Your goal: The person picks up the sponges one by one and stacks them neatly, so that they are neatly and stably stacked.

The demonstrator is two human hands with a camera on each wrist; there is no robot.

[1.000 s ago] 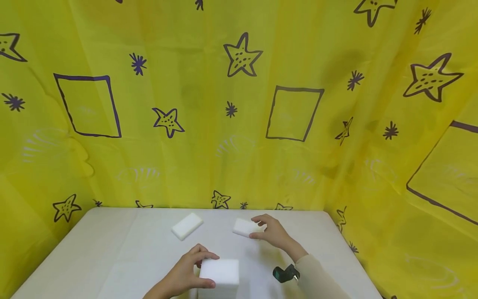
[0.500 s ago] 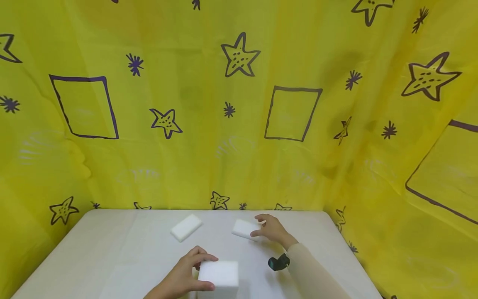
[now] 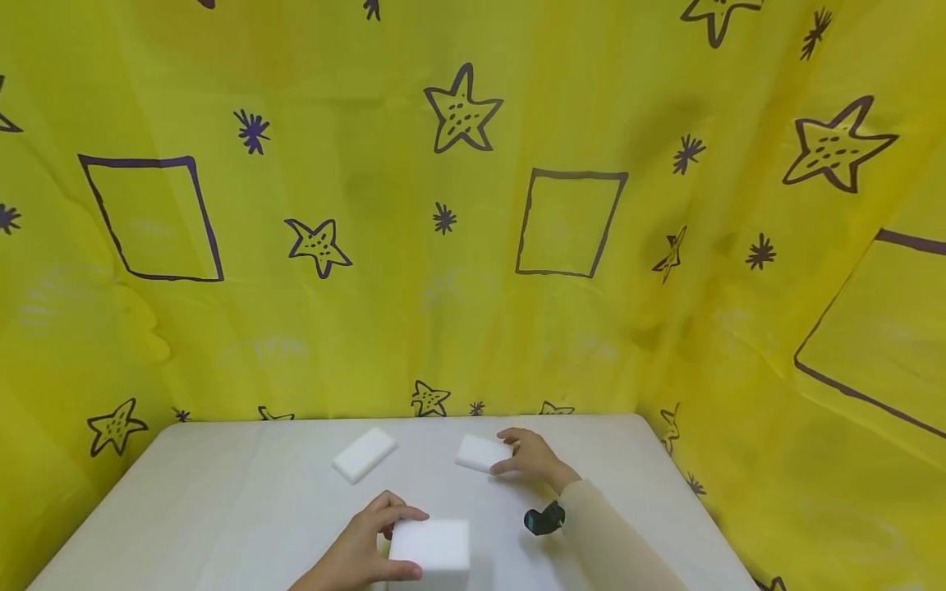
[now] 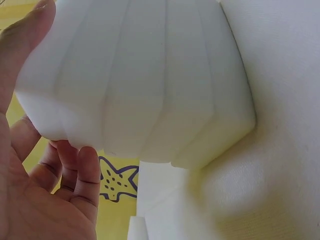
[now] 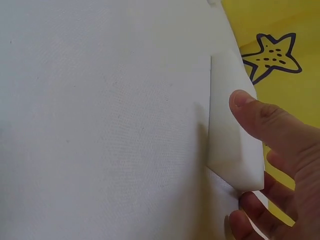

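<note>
Now my left hand (image 3: pixel 365 542) grips the stack of white blocks (image 3: pixel 430 542) near its top, on the table (image 3: pixel 236 509), while my right hand (image 3: pixel 535 459) spans one end of a loose block (image 3: pixel 475 453) farther back; whether it pinches, I can't tell. Another block (image 3: pixel 365 454) lies to the left. I judge this step as grasping, so the next move calls for a firm pinch before any lift.

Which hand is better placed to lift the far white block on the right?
The right hand, I'd judge: its thumb and fingers straddle that block, while the left hand holds the white stack.
</note>
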